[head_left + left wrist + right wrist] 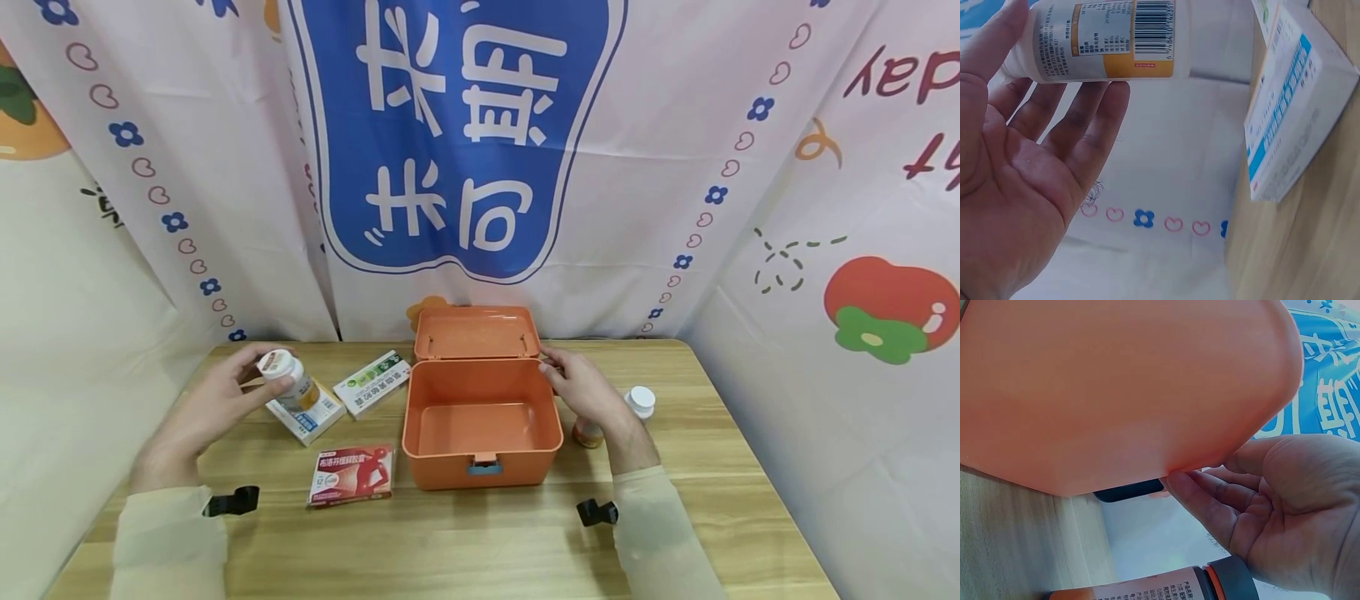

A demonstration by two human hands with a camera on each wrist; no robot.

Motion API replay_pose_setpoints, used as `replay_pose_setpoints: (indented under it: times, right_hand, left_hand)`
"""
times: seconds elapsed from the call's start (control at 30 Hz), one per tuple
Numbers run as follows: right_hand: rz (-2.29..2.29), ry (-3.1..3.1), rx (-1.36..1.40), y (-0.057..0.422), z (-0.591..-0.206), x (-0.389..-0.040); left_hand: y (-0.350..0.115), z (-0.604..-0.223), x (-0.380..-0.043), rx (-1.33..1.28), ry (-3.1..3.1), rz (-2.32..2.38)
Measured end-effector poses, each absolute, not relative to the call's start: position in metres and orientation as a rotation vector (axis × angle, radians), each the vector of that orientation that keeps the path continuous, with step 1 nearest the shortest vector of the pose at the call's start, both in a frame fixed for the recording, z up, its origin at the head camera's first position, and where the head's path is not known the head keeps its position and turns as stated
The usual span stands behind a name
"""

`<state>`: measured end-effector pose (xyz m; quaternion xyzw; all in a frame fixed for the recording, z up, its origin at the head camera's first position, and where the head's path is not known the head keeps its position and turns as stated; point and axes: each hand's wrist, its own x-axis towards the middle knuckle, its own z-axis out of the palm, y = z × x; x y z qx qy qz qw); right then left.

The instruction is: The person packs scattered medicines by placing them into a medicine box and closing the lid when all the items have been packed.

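My left hand holds a white pill bottle with an orange-and-white label, raised at the left. In the left wrist view that bottle lies across the fingers, barcode showing. An orange lidded storage box stands in the middle, its lid swung back and its inside bare. My right hand pinches the box's right rear edge between thumb and fingers. A white-capped bottle stands beside the right wrist, its middle hidden by the forearm.
Below the raised bottle lies a white-and-blue medicine box. A white-and-green medicine box is just left of the storage box, with a red medicine box nearer the front. A printed curtain closes off the wooden table's back.
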<state>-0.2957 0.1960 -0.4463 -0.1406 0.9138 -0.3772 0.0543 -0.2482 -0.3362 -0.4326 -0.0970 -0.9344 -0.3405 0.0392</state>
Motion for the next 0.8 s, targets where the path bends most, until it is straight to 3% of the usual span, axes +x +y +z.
replay_pose_setpoints:
  times: [0.8]
  right_hand:
    - [-1.132,2.807,-0.439,0.194,-0.446,-0.295]
  left_hand:
    - [-0.268,-0.404,-0.257,-0.46,-2.869,-1.288]
